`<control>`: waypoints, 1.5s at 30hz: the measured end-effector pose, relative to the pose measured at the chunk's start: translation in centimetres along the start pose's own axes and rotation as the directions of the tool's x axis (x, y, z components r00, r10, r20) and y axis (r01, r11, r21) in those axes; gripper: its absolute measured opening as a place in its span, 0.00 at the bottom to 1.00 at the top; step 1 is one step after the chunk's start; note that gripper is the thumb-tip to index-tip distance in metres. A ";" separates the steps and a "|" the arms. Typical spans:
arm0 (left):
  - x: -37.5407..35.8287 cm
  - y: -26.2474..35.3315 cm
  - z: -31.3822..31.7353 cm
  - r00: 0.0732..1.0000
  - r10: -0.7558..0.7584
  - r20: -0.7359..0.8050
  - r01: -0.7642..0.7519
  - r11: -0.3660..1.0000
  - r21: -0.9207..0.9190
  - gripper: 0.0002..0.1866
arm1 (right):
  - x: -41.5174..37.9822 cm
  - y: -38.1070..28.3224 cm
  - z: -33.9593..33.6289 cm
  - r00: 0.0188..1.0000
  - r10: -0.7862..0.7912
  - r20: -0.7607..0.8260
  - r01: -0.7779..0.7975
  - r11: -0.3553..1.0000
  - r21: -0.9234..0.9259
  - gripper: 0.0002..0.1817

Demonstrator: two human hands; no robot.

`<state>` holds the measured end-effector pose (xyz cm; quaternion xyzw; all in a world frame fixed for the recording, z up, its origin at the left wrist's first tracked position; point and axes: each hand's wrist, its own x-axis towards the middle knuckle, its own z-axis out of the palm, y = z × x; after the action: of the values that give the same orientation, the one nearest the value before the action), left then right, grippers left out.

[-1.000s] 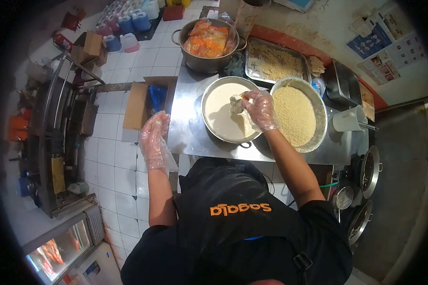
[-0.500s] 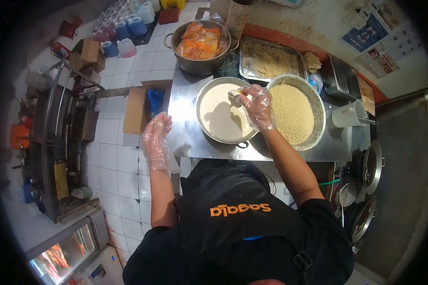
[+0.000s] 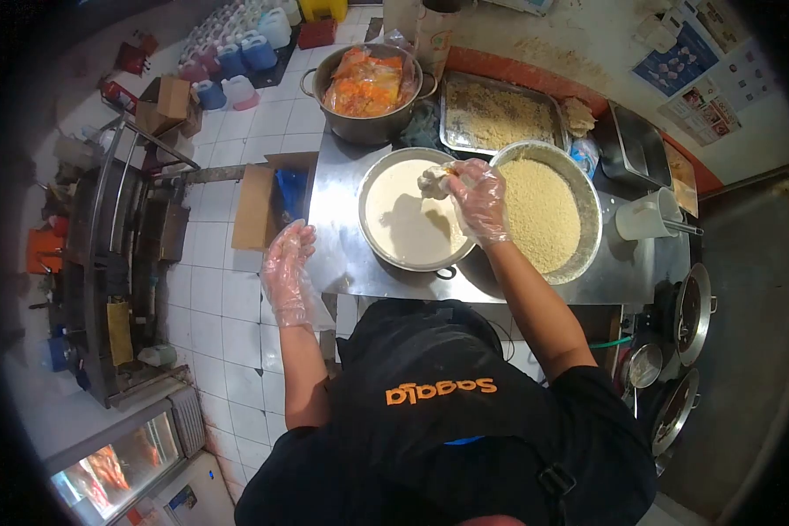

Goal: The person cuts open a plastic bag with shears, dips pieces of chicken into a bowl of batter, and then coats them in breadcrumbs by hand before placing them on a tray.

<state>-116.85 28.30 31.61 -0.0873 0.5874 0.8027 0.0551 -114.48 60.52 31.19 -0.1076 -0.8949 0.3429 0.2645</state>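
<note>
My right hand (image 3: 481,202), in a clear plastic glove, pinches a batter-coated piece of food (image 3: 436,181) above the right side of a round metal pot of creamy white batter (image 3: 408,210). The piece is coated, so I cannot make out what food it is. Just right of the hand stands a round metal pan of pale crumbs (image 3: 542,210). My left hand (image 3: 287,270), gloved as well, hovers by the left edge of the steel table (image 3: 331,254). Its fingers are loosely curved with nothing in them.
Behind the batter are a large pot with bagged orange food (image 3: 368,83) and a tray of crumbs (image 3: 500,114). A white jug (image 3: 644,215) and a deep steel container (image 3: 636,145) stand at the right. A cardboard box (image 3: 250,206) is left of the table.
The view has shifted slightly. My right hand keeps the coated piece over the batter, and my left hand stays at the table's left edge.
</note>
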 end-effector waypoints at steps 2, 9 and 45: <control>-0.4 -0.3 0.1 1.000 -0.008 -0.006 0.008 1.000 -0.011 0.18 | 0.2 1.5 -0.6 0.995 0.091 0.037 -0.094 0.991 0.095 0.12; -1.3 -1.5 2.5 0.999 -0.047 0.011 0.047 0.999 0.005 0.18 | 2.0 5.5 -9.0 0.915 0.403 0.010 -0.323 0.717 0.618 0.14; -11.0 -17.0 34.7 0.665 -0.710 0.230 0.719 0.693 0.062 0.20 | -5.5 17.6 -16.0 0.329 0.745 0.580 -0.868 -0.003 0.496 0.14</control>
<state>-105.45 66.70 28.24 -0.2153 0.4815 0.7311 0.4328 -100.91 80.46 27.20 -0.4546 -0.4440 0.7714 -0.0333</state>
